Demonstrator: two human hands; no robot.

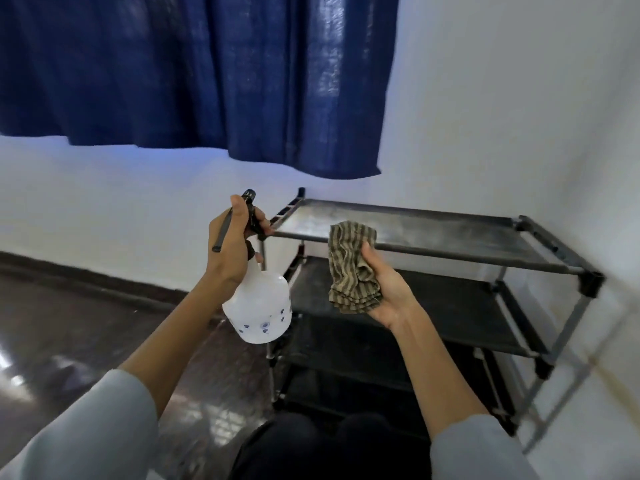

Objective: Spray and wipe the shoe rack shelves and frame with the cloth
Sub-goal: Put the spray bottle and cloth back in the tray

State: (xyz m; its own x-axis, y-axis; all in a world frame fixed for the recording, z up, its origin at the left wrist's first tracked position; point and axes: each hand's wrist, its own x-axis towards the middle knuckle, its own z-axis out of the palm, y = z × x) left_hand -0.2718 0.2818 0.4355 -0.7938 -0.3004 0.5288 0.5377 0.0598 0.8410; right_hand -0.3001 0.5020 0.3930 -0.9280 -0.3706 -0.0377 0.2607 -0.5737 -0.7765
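A person's left hand [232, 247] grips a white spray bottle [258, 306], nozzle aimed at the dusty top shelf [415, 226] of a black shoe rack [519, 306] against the right wall — the right hand [384, 292] cradles a folded striped cloth [353, 268], ready to wipe.

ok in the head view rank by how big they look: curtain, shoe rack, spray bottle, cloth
1. curtain, largest
2. shoe rack
3. spray bottle
4. cloth, smallest

The bottle and cloth look close in size, and both are held nearer the camera than the rack, so their order is unsure.
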